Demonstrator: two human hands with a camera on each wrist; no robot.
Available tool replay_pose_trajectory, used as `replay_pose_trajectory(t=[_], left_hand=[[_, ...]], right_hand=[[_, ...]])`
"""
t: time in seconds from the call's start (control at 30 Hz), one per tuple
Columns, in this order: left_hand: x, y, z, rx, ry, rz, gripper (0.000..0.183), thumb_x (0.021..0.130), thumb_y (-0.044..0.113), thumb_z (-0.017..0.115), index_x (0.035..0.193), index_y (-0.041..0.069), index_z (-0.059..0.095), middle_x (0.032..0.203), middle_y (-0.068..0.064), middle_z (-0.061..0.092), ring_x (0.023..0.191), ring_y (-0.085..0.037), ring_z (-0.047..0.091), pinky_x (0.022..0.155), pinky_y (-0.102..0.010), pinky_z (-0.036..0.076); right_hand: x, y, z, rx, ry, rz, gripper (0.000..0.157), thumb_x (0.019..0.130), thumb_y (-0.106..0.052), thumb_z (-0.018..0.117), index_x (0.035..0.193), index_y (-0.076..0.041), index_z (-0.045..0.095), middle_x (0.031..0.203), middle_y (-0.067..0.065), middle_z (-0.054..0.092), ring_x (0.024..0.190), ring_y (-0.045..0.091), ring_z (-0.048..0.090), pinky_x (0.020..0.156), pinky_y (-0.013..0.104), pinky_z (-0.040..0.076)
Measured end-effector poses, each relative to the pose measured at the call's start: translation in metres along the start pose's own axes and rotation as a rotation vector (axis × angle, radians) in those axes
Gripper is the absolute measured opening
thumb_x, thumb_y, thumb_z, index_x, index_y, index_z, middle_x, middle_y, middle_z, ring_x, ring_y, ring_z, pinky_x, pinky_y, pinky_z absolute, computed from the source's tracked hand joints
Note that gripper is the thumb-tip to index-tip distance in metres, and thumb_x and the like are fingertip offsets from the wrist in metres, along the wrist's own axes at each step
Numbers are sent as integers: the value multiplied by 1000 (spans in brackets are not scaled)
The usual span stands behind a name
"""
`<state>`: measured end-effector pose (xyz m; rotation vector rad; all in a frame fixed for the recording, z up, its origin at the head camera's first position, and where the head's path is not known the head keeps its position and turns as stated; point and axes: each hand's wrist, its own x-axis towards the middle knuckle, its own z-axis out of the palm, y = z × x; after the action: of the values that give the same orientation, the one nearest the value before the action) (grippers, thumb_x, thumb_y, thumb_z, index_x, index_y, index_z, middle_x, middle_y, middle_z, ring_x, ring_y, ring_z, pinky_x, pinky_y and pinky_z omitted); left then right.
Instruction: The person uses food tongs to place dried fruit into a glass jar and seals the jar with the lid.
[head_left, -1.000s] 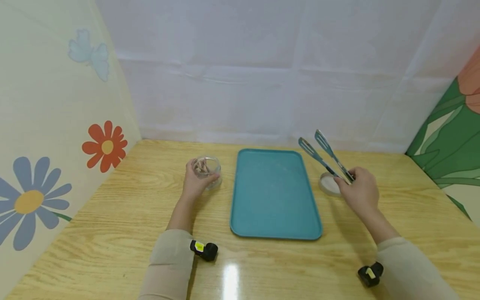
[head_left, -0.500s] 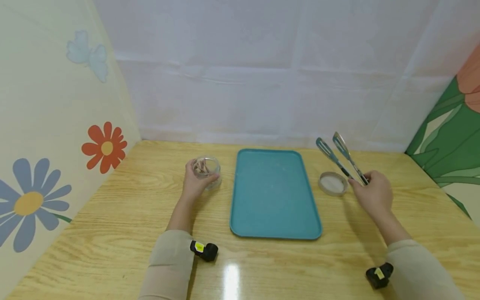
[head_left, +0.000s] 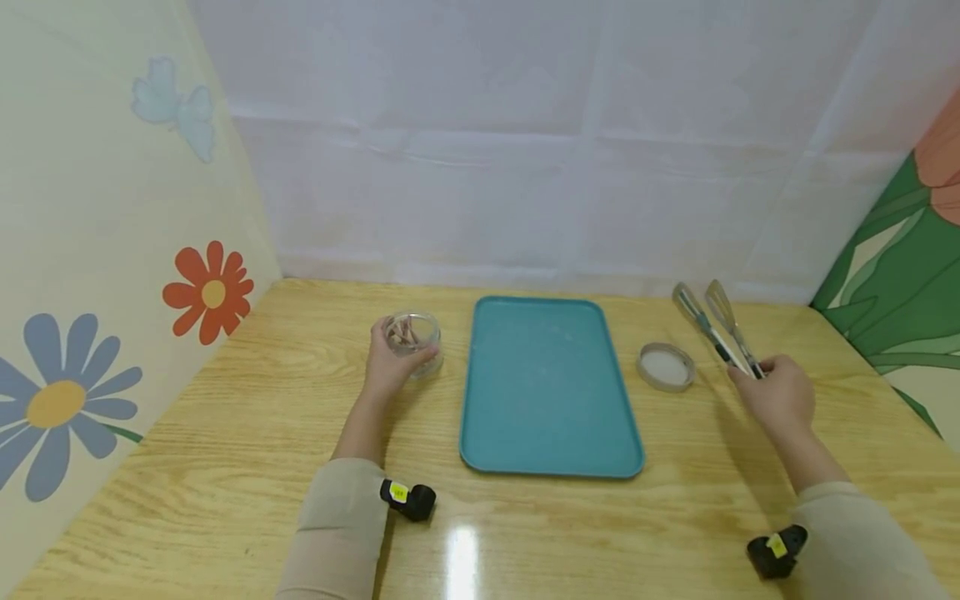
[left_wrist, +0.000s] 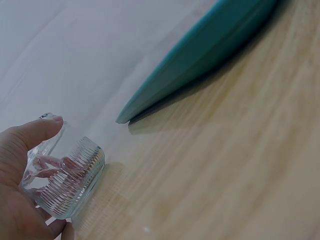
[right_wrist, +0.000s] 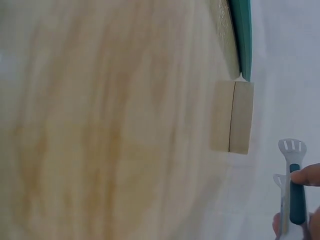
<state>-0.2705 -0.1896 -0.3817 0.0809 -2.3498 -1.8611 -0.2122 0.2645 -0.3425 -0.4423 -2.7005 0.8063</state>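
Note:
My left hand (head_left: 392, 364) wraps round a ribbed clear glass jar (left_wrist: 70, 175) that stands on the table left of the tray. Inside the jar lie several small pinkish-brown wrapped pieces (head_left: 402, 332), too small to tell their kind. My right hand (head_left: 778, 396) holds metal tongs (head_left: 712, 325) with dark grip panels and slotted heads, pointing away from me. The tongs are raised over the table's right side, their two arms apart with nothing between the heads. A round shallow lid (head_left: 666, 367) with a pale inside lies on the table left of my right hand.
A blue-green rectangular tray (head_left: 551, 387) lies on the wooden table (head_left: 247, 467) between my hands. White cloth (head_left: 480, 167) hangs behind the table. Panels printed with flowers stand at the left (head_left: 97, 250) and right.
My right hand has moved to the right and slightly toward me with the tongs, off the round lid, which now shows whole. My left hand and the jar have stayed still.

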Motion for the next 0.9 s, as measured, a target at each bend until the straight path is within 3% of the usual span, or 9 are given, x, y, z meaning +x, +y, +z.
replay_pose_trajectory(t=[0.4, 0.9], left_hand=[[2, -1, 0, 6, 1, 9, 92, 69, 23, 73, 135, 7, 11, 136, -16, 19, 123, -30, 18, 97, -41, 22], [0, -1, 1, -12, 3, 7, 93, 69, 20, 73, 135, 6, 9, 136, -17, 19, 123, -30, 19, 97, -40, 22]], right_hand=[[6, 16, -5, -9, -81, 70, 45, 81, -24, 53, 96, 17, 45, 78, 26, 49, 66, 34, 46, 47, 33, 37], [8, 21, -7, -67, -156, 75, 35, 78, -15, 46, 86, 19, 46, 71, 25, 47, 66, 36, 44, 51, 36, 37]])
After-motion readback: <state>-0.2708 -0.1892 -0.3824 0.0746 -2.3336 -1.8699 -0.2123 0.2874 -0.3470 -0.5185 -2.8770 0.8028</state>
